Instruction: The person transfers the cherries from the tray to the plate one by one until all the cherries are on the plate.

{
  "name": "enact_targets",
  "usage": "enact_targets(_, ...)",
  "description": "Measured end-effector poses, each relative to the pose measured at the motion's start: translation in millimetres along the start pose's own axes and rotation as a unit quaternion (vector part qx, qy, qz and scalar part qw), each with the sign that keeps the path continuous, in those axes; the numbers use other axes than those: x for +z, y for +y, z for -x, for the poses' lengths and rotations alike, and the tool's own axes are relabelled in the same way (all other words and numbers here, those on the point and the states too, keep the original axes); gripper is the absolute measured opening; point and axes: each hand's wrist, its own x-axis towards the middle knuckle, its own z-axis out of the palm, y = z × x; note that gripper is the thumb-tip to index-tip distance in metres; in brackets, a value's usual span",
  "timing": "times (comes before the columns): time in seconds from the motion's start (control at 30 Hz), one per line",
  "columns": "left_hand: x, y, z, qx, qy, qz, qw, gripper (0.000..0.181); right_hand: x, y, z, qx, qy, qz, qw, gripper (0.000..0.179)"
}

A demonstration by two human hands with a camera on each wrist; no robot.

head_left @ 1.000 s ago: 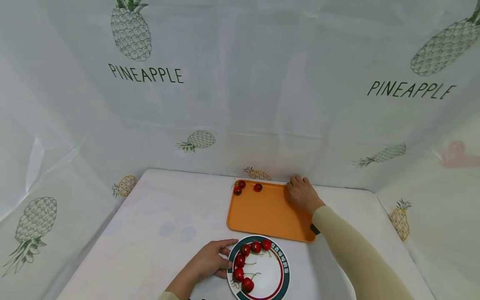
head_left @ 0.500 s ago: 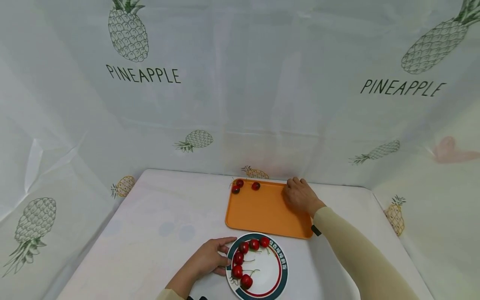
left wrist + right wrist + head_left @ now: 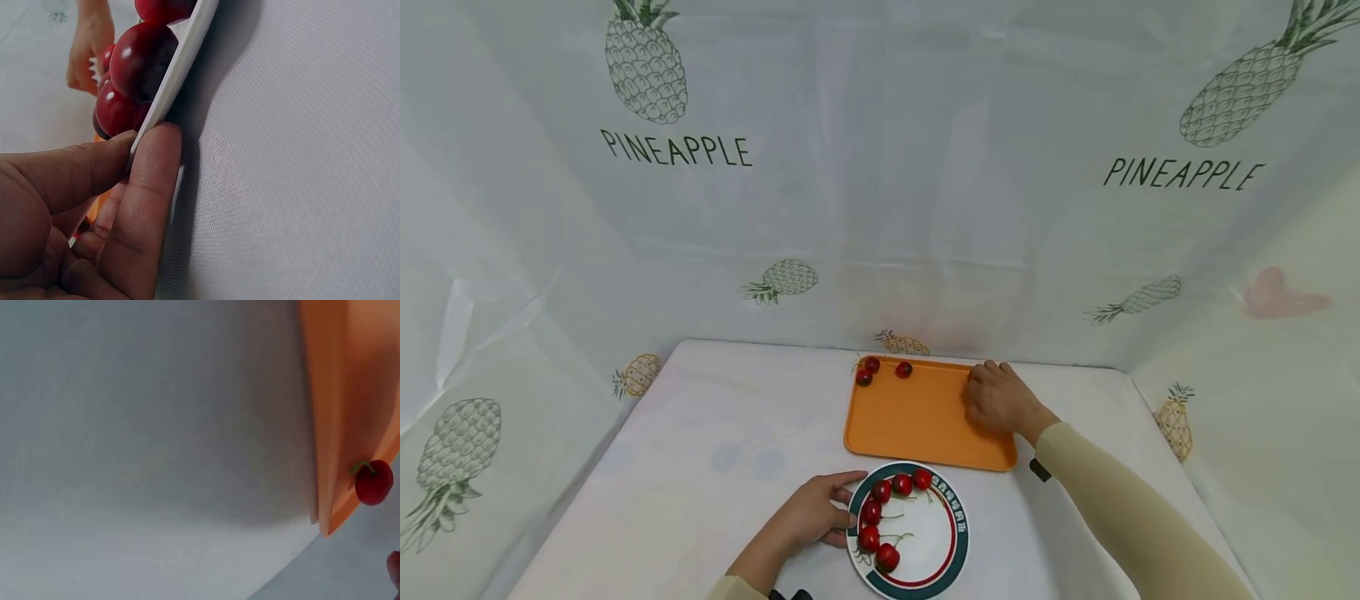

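Observation:
My left hand (image 3: 816,512) pinches the left rim of a white plate (image 3: 928,542) with a dark green and red band. In the left wrist view, the thumb lies on top of the plate rim (image 3: 172,81) and a finger underneath. Several red cherries (image 3: 871,511) with stems form a curve along the plate's left side. My right hand (image 3: 1003,400) is at the right end of an orange tray (image 3: 917,417), its fingertips hidden in the head view. A cherry (image 3: 374,482) with a green stem appears by the tray's edge in the right wrist view, apart from a fingertip (image 3: 394,567).
Three cherries (image 3: 872,365) lie in the tray's far left corner area. Behind the white table (image 3: 722,417) hangs a pale curtain (image 3: 887,208) printed with pineapples. The tray lies just behind the plate, near the table's back edge.
The whole head view has shifted slightly, so things appear a little further left. My left hand keeps its hold on the plate. My right hand stays at the tray's right end.

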Motion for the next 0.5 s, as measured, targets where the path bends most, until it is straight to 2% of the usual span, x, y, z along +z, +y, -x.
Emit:
enact_targets(0.13, -0.9, -1.0, 0.0, 0.002, 0.0, 0.003, 1.0, 0.071, 2, 5, 0.7, 0.064, 0.026, -0.007, 0.9975, 0.031)
enact_targets(0.23, -0.9, -1.4, 0.4, 0.005, 0.0, 0.007, 1.0, 0.07, 5, 10, 3.3, 0.095, 0.021, -0.004, 0.9952, 0.03)
enact_targets(0.33, -0.7, -1.3, 0.9, 0.006, 0.001, 0.009, 0.9999, 0.07, 11, 13, 6.5, 0.097, 0.014, 0.006, 0.9951, 0.028)
enact_targets(0.5, -1.2, -0.8, -0.4, -0.004, 0.01, -0.004, 0.9999, 0.069, 18, 14, 8.9, 0.084, 0.024, 0.031, 0.9956, 0.026)
